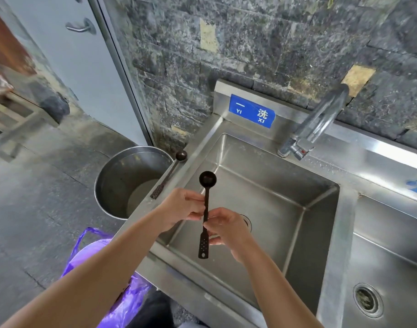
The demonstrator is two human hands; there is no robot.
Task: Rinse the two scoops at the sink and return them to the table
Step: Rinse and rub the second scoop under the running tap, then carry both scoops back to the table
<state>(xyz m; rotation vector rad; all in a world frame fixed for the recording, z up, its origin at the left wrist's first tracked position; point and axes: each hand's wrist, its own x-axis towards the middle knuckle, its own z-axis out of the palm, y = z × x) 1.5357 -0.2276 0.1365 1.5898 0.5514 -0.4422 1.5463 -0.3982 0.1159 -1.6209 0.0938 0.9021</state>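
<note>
- left grip (179, 207) and right grip (228, 230) pinching one dark scoop (206, 200) by its handle, bowl up, above the sink (342, 233).
- second scoop (168, 175) lying on sink's left rim, beside steel bucket (122, 176).

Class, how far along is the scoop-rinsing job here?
Done: both scoops are at the sink. In hand: left hand and right hand hold one scoop over the basin. Left: the other scoop lies on the rim; no water visibly runs; table return remains.

Blurry faucet (321, 119) (spout perhaps doubled), second basin (392, 245) partly off-frame.
</note>
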